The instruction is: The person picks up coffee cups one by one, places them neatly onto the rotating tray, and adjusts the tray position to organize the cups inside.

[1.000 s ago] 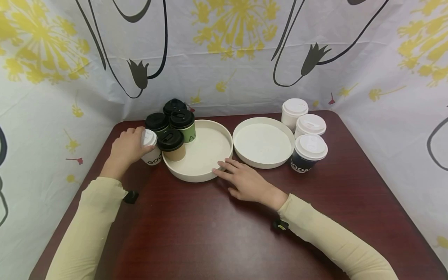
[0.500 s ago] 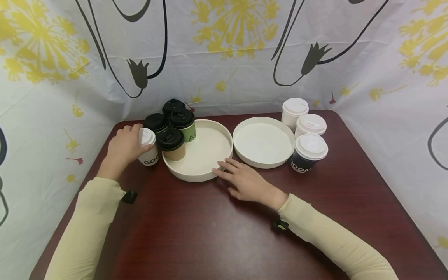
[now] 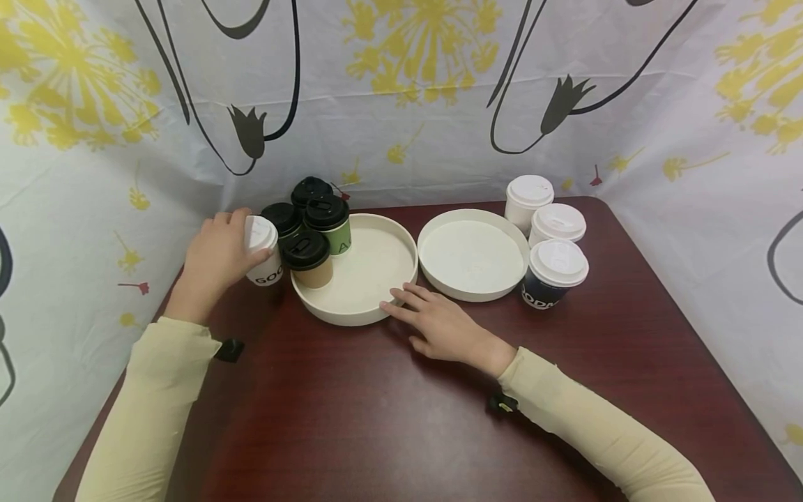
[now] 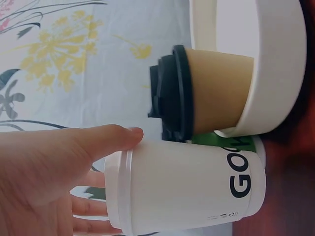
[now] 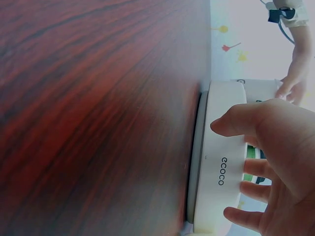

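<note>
My left hand (image 3: 216, 254) grips a white paper cup (image 3: 266, 270) around its white lid, just left of the left tray. In the left wrist view the thumb lies along the lid's edge of the cup (image 4: 182, 187), with fingers behind it. Whether its base touches the table is unclear. A tan cup (image 3: 316, 274) with a black lid stands inside the round cream tray (image 3: 351, 318), and a green black-lidded cup (image 3: 340, 240) is behind it. My right hand (image 3: 445, 328) rests loosely at that tray's front right rim, fingers spread; its thumb is by the tray wall (image 5: 216, 196).
Two more black-lidded cups, one at the left (image 3: 282, 217) and one at the back (image 3: 311, 188), stand behind the tan cup. A second round tray (image 3: 473, 293) sits to the right. Three white-lidded cups, the nearest dark (image 3: 544, 289), flank it. Patterned cloth (image 3: 401, 160) surrounds the table.
My left hand, holding the white cup, has shifted slightly left, then away from me or upward, so the cup stands a little apart from the tray. The right hand has stayed put.
</note>
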`<state>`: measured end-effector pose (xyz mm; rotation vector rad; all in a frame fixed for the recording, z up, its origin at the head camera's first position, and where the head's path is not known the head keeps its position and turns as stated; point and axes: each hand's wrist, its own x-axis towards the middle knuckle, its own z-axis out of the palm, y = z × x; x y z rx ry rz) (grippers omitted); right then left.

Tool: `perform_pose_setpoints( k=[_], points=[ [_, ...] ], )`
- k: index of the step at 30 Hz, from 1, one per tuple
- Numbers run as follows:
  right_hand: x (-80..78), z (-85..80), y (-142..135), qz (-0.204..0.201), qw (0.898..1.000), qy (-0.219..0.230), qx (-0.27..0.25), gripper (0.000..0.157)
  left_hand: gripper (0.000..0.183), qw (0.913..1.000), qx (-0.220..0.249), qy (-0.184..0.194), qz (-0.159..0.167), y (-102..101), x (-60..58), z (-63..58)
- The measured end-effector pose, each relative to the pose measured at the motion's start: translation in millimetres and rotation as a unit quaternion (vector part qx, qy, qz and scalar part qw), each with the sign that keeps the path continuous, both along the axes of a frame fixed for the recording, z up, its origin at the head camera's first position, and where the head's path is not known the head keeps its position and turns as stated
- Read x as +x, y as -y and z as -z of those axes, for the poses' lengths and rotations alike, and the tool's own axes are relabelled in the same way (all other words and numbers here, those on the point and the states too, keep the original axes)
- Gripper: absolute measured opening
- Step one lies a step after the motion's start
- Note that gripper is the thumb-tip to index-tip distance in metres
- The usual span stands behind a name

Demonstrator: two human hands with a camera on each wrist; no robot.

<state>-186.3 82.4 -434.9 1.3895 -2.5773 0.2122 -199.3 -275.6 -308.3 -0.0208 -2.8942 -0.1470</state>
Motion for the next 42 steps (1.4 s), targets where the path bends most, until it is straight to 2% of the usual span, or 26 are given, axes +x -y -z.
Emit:
perform_pose_setpoints(
  k=[15,23,42],
  points=[
    [0.6,-0.3,0.4,0.000,1.000,-0.002,0.004,0.071,0.079,0.9985,0.013,-0.052,-0.004,-5.0,10.1,-33.1],
    [1.0,-1.4,0.8,0.001,1.000,0.000,0.010,0.073,0.074,0.9980,0.023,-0.058,-0.009,-7.2,16.7,-46.8],
    [1.6,-1.6,1.5,0.005,1.000,0.001,0.010,0.072,0.070,0.9971,0.040,-0.065,0.003,-16.3,21.2,-63.1]
  ],
)
